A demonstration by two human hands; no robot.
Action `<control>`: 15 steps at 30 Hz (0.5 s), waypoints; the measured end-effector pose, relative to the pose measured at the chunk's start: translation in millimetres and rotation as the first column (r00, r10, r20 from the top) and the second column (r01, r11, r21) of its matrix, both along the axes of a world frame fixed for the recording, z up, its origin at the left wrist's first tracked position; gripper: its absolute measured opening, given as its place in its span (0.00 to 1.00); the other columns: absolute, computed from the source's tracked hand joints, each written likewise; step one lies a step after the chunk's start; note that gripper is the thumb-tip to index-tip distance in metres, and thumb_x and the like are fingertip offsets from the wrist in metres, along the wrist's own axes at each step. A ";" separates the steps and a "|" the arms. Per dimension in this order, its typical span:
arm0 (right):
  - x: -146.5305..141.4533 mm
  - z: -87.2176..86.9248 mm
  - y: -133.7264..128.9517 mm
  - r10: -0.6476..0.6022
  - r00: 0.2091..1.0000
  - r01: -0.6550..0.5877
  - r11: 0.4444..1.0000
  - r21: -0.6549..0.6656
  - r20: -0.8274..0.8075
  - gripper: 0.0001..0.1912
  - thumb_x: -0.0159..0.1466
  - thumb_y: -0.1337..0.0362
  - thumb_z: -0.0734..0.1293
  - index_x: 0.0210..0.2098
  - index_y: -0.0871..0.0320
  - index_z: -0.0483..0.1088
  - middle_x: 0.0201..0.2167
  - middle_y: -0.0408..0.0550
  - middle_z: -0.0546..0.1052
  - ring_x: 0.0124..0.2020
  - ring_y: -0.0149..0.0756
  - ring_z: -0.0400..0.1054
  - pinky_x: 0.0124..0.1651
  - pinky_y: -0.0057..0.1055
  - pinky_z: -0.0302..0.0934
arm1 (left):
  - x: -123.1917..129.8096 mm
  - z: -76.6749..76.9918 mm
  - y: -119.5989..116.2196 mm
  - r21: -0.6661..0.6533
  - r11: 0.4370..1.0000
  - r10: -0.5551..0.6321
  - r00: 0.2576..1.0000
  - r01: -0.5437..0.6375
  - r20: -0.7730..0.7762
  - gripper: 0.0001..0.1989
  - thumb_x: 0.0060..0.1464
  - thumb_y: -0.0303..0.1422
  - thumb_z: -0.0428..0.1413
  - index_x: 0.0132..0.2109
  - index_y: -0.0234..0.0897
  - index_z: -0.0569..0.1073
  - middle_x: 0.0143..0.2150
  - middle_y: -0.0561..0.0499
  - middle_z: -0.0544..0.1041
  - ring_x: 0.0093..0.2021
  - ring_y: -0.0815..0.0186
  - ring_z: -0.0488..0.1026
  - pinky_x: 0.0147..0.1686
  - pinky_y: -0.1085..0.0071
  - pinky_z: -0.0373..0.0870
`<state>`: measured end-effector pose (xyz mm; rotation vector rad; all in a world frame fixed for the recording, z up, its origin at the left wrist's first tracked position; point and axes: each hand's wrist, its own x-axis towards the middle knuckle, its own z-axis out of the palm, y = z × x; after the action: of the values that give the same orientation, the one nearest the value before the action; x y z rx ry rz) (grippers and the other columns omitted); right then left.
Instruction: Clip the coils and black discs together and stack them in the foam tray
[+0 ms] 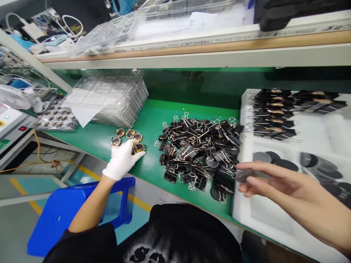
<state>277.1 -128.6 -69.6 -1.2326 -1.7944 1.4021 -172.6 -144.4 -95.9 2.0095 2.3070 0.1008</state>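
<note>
My left hand (120, 160), in a white glove, is low over the green table with its thumb and fingers around a small round gold-rimmed part (139, 148). Several similar round parts (130, 133) lie just beyond its fingertips. Between its thumb and fingers, my bare right hand (276, 186) pinches a dark, see-through disc (244, 176) at the left edge of the white foam tray (238, 197). A heap of black binder clips (192, 146) with some dark discs among them lies between the hands.
In the foam tray, clamped binder clips (274, 111) stand in rows behind loose dark discs (286, 164). Stacked clear plastic trays (117, 98) are at the back left. A shelf (192, 54) crosses above the table. A blue stool (63, 215) stands below left.
</note>
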 end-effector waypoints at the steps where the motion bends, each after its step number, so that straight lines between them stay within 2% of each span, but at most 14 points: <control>1: -4.6 3.7 2.0 -0.017 1.000 0.016 0.998 -0.065 -0.021 0.13 0.66 0.46 0.70 0.49 0.34 0.78 0.29 0.46 0.83 0.27 0.48 0.80 0.29 0.49 0.78 | 1.1 -1.2 1.5 0.009 1.000 0.017 0.999 -0.018 0.051 0.17 0.65 0.45 0.53 0.52 0.40 0.72 0.49 0.45 0.83 0.49 0.55 0.80 0.56 0.58 0.67; 4: -17.2 11.8 4.2 -0.116 0.988 0.092 0.972 -0.217 -0.101 0.14 0.61 0.43 0.73 0.44 0.36 0.79 0.32 0.46 0.83 0.29 0.47 0.80 0.29 0.48 0.78 | 6.1 1.6 6.8 0.099 0.986 0.114 0.969 -0.138 0.220 0.15 0.66 0.45 0.52 0.46 0.40 0.76 0.44 0.48 0.84 0.46 0.58 0.81 0.52 0.62 0.73; 6: -25.3 15.6 4.5 -0.172 0.969 0.124 0.959 -0.256 -0.176 0.13 0.60 0.44 0.75 0.41 0.38 0.79 0.33 0.46 0.83 0.31 0.45 0.79 0.28 0.45 0.76 | 14.8 12.3 11.2 0.215 0.946 0.155 0.919 -0.244 0.363 0.17 0.64 0.45 0.54 0.51 0.39 0.77 0.44 0.48 0.83 0.43 0.59 0.81 0.49 0.63 0.76; 8: -32.6 19.4 5.3 -0.192 0.951 0.127 0.957 -0.260 -0.244 0.12 0.59 0.46 0.76 0.39 0.40 0.78 0.32 0.44 0.81 0.32 0.43 0.78 0.30 0.43 0.75 | 32.4 30.2 15.4 0.273 0.916 0.122 0.854 -0.293 0.505 0.22 0.63 0.45 0.56 0.59 0.39 0.75 0.44 0.49 0.83 0.37 0.63 0.81 0.43 0.64 0.79; 9: -35.9 21.7 5.8 -0.192 0.943 0.123 0.959 -0.254 -0.271 0.12 0.59 0.47 0.77 0.39 0.41 0.78 0.31 0.43 0.81 0.31 0.41 0.77 0.31 0.42 0.75 | 45.3 40.5 17.5 0.276 0.922 0.079 0.832 -0.270 0.549 0.23 0.64 0.45 0.56 0.61 0.41 0.74 0.44 0.50 0.83 0.34 0.65 0.80 0.40 0.65 0.80; 10: -38.7 24.3 6.0 -0.190 0.937 0.118 0.962 -0.247 -0.293 0.12 0.59 0.49 0.77 0.39 0.42 0.77 0.31 0.43 0.81 0.31 0.40 0.77 0.32 0.42 0.75 | 60.8 50.9 19.6 0.257 0.947 0.015 0.825 -0.193 0.565 0.22 0.65 0.45 0.55 0.61 0.43 0.75 0.45 0.51 0.83 0.33 0.66 0.80 0.41 0.65 0.80; 11: -41.3 27.3 5.9 -0.188 0.931 0.113 0.964 -0.242 -0.312 0.13 0.59 0.50 0.78 0.39 0.45 0.76 0.31 0.43 0.81 0.31 0.39 0.77 0.32 0.41 0.75 | 78.3 60.6 22.0 0.280 0.955 -0.071 0.833 -0.103 0.549 0.19 0.65 0.45 0.55 0.58 0.43 0.77 0.45 0.52 0.83 0.35 0.66 0.80 0.44 0.65 0.80; 13: -45.7 33.4 4.8 -0.177 0.921 0.098 0.967 -0.235 -0.346 0.14 0.59 0.54 0.78 0.38 0.50 0.74 0.31 0.44 0.81 0.30 0.36 0.76 0.32 0.36 0.74 | 116.3 76.1 28.1 0.270 0.956 -0.238 0.836 0.113 0.494 0.15 0.65 0.44 0.55 0.51 0.43 0.80 0.48 0.52 0.83 0.45 0.63 0.81 0.51 0.65 0.78; 15: -49.3 38.2 3.2 -0.169 0.912 0.078 0.966 -0.246 -0.373 0.15 0.58 0.58 0.80 0.36 0.54 0.72 0.30 0.45 0.81 0.28 0.34 0.76 0.30 0.31 0.72 | 151.9 85.9 36.0 0.218 0.941 -0.336 0.793 0.259 0.508 0.12 0.65 0.42 0.55 0.46 0.42 0.80 0.45 0.53 0.84 0.44 0.64 0.80 0.50 0.68 0.77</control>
<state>227.9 -125.4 -31.4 -1.0587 -1.2900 1.6751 -20.6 -108.4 -10.1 2.0352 1.6533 0.7237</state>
